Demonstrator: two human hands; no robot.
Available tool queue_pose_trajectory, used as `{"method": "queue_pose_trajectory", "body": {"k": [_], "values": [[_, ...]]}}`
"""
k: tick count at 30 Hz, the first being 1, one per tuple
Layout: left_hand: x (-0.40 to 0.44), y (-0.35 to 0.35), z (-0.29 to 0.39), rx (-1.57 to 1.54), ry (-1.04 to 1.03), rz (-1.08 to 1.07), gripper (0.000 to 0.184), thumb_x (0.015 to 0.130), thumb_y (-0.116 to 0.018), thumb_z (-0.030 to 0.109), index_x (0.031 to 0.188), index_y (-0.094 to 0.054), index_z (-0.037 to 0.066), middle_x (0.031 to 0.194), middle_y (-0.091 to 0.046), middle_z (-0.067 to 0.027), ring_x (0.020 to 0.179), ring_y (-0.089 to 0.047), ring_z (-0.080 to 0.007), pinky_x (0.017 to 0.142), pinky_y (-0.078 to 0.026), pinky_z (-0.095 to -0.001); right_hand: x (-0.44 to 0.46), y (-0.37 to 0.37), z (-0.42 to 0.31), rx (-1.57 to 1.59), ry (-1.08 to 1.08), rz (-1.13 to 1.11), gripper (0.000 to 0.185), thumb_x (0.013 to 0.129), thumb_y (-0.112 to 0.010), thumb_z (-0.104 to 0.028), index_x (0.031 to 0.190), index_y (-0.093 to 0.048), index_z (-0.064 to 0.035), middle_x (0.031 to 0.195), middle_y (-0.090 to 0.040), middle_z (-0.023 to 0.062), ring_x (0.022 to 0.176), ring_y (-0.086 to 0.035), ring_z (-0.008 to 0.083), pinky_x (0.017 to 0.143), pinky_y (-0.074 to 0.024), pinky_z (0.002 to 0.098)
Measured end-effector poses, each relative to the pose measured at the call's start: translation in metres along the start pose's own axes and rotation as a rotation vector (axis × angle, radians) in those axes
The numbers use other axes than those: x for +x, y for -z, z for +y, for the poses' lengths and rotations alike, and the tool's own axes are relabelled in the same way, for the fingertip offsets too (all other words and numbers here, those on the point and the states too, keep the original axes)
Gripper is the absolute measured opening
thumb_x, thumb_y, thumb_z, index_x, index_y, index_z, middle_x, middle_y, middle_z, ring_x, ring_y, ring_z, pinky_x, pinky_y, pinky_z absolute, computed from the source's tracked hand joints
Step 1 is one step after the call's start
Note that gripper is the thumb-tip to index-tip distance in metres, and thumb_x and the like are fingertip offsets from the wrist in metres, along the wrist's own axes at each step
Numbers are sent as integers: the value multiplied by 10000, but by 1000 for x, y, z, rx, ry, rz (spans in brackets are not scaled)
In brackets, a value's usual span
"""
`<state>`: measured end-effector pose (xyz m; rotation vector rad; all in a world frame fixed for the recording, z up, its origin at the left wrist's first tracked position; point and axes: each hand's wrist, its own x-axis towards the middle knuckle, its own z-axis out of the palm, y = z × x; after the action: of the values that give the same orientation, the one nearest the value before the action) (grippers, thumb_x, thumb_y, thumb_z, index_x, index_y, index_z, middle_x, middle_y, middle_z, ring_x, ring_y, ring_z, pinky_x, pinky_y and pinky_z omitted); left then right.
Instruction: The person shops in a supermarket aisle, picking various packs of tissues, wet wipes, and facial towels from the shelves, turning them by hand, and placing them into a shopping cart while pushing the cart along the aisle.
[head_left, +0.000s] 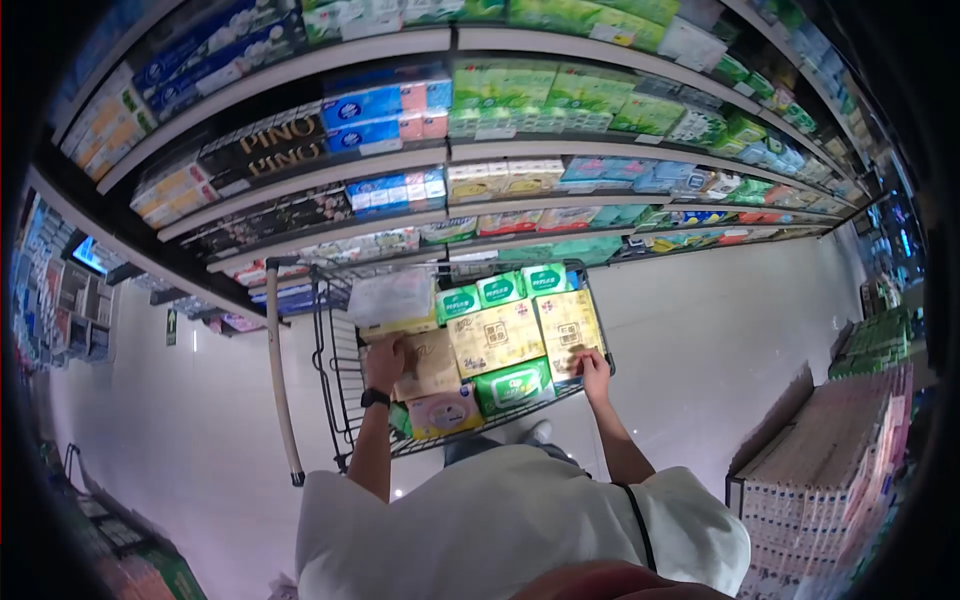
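Note:
A wire shopping cart point(350, 405) stands before me, full of packs. My left hand point(385, 362), with a black watch at the wrist, has its fingers curled over the left edge of a tan tissue pack point(428, 372). At the cart's right side, my right hand point(593, 372) is closed against a gold tissue pack point(566, 325), its fingertips on the pack's face. Between them lies a larger gold pack point(497, 336). Green-and-white packs point(500, 289) line the far side. A green wipes pack point(513, 387) and a pink-yellow pack point(445, 412) sit nearest me.
Shelves point(540, 148) of tissue packs run across the front. The cart's handle bar point(283, 370) is at the left. Stacked cartons point(815, 465) stand at the lower right, and more goods point(130, 540) at the lower left. Pale floor point(690, 340) lies right of the cart.

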<state>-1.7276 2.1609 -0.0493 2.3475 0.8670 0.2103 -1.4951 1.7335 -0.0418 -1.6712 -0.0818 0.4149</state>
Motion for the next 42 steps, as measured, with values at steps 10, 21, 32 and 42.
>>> {"method": "queue_pose_trajectory", "body": {"k": [10,21,32,42], "values": [[-91,-88,151,-283,-343,108,212,852,-596,45,1034,-703,28,1045,-708,-176,994,-629,-386,893,-490,-460,-129,250,115,-189,-120,284,253,1001,-400,-48,941,-644,-20,707,-627,81,567,-609,136,522,-521,280],[-140,-206,376,-234,-537,-113,180,871,-614,76,1028,-689,30,1059,-693,-167,1046,-614,-375,920,-494,-430,-222,444,154,242,-116,717,227,986,-394,-50,968,-619,-32,710,-590,63,538,-536,120,509,-452,246],[36,-114,436,-264,-291,212,168,975,-578,116,1086,-669,29,1009,-707,-79,989,-646,-166,812,-488,-304,-64,441,101,397,-175,589,202,969,-420,-66,1015,-616,-46,732,-611,68,576,-555,138,549,-472,265],[306,3,679,-653,-728,409,305,996,-590,168,1250,-624,3,1186,-682,-82,1092,-615,-156,941,-473,-307,304,477,-237,104,256,22,298,1038,-517,-227,1246,-595,-28,1019,-696,97,808,-631,121,793,-531,281]]}}
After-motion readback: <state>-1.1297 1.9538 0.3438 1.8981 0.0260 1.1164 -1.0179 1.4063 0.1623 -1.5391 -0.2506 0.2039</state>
